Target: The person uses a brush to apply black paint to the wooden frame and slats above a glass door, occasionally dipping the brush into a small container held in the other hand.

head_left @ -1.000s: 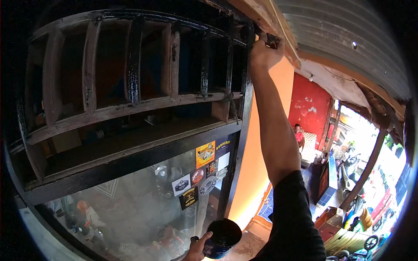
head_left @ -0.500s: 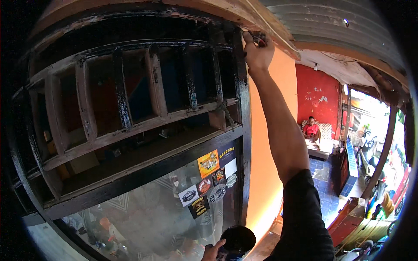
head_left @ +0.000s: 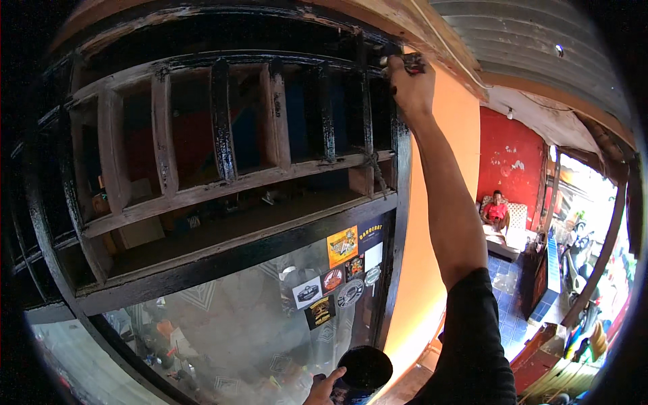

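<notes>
High at the upper right corner of the wooden frame (head_left: 403, 162), my right hand (head_left: 413, 91) is closed round what looks like a paintbrush (head_left: 391, 52), its dark tip against the black-coated wood. The fingers hide most of its handle. Low in front of me my left hand (head_left: 324, 388) grips a dark can (head_left: 364, 390) with black paint inside, thumb at the rim. The slatted grille (head_left: 185, 192) of the frame is partly black and glossy, partly bare greyish wood.
Below the grille is a glass pane (head_left: 229, 324) with several stickers (head_left: 343, 245). An orange wall (head_left: 435, 162) adjoins the frame, under a wooden beam (head_left: 432, 40) and corrugated roof (head_left: 520, 34). A person in red (head_left: 496, 210) sits on a sofa farther back.
The view has shifted, so the frame sits farther right. My right hand has moved slightly down, the brush tip now showing beside it. The left hand still holds the can.
</notes>
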### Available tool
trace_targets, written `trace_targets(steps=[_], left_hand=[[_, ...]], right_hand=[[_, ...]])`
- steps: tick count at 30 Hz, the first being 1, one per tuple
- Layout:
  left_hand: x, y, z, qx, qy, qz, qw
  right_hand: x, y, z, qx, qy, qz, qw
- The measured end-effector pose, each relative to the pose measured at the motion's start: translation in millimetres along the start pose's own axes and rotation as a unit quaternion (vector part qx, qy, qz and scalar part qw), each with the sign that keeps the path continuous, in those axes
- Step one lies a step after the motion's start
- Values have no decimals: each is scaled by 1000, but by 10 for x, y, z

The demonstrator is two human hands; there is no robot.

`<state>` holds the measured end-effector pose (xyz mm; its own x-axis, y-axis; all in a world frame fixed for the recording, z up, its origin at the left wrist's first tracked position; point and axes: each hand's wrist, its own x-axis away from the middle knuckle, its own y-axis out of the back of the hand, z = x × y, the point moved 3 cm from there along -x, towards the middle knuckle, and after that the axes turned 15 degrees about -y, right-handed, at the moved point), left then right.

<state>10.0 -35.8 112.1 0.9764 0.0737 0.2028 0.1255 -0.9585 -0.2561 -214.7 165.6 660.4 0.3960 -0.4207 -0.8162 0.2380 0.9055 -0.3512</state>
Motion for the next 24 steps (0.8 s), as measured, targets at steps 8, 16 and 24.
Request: trace_targets(steps=[8,16,24], left_hand=[[5,113,-32,-101,-74,7,992],[-16,301,46,46,20,14,999],[-81,313,45,-19,-21,52,998]], right_hand=[[193,-80,36,-45,128,-139,981],[355,-225,88,-57,136,-191,970],[259,-173,129,-211,65,35,975]])
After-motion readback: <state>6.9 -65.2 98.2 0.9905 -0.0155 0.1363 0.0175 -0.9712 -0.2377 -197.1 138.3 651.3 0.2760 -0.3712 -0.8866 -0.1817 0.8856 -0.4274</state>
